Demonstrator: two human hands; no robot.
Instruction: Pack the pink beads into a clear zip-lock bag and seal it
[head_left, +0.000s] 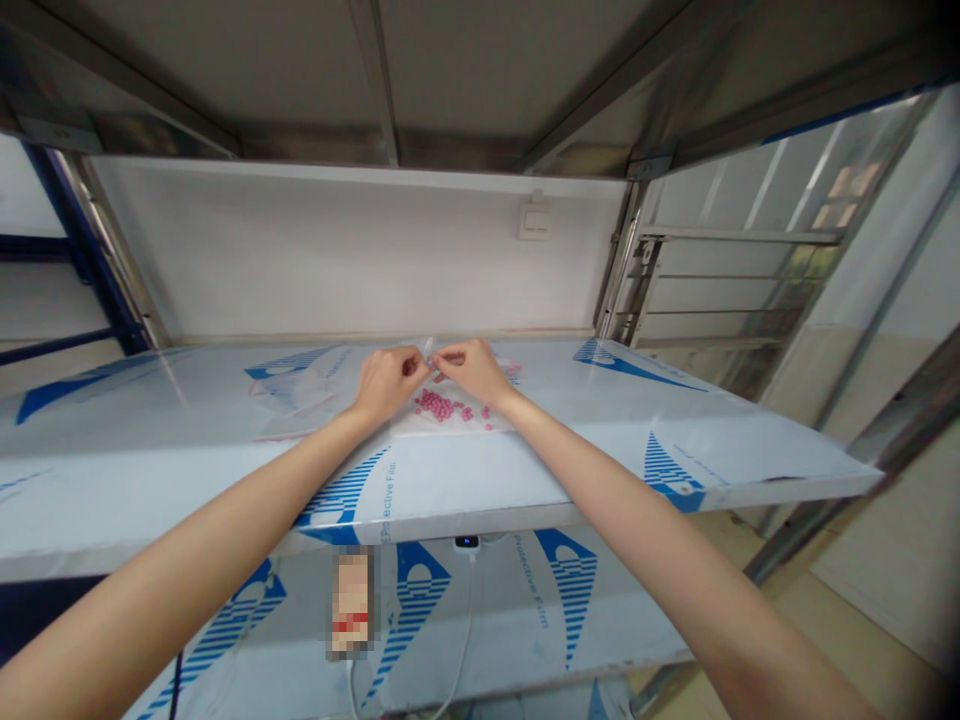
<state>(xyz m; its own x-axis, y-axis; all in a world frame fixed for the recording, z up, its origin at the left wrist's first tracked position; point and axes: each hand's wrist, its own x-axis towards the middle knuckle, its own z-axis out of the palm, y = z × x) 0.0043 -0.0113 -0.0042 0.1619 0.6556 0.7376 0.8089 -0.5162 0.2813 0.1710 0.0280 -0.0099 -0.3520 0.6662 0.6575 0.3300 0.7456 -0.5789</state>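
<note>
Pink round beads (435, 405), a tight cluster with a few strays off to the right, lie at the middle of the shelf, inside or under a thin clear plastic bag (457, 422) (the glossy film hides which). Just above the cluster, the left hand (386, 385) and right hand (469, 370) nearly meet. Each pinches a thin clear edge, apparently the bag's, between thumb and forefinger, with the other fingers curled in; neither hand is spread or pressed flat.

Surface: a steel shelf covered in white protective film with blue print (652, 470). A second crumpled clear plastic bag (292, 395) lies left of the hands. Behind stand a white back panel (337, 260) and a small white wall switch (534, 220). On the lower shelf, a white cable (471, 610) runs down from a small black device with a lit display (466, 541), beside a pixelated packet (352, 600) (unreadable).

Risks: if the beads are loose, round shapes on slick film would roll easily. A slipped pinch or sideways tug could scatter them, and the strays are the most exposed. Any that reach the front edge could drop to the lower shelf. Thin film may also cling or slide between the fingertips, making the pinch unreliable.
</note>
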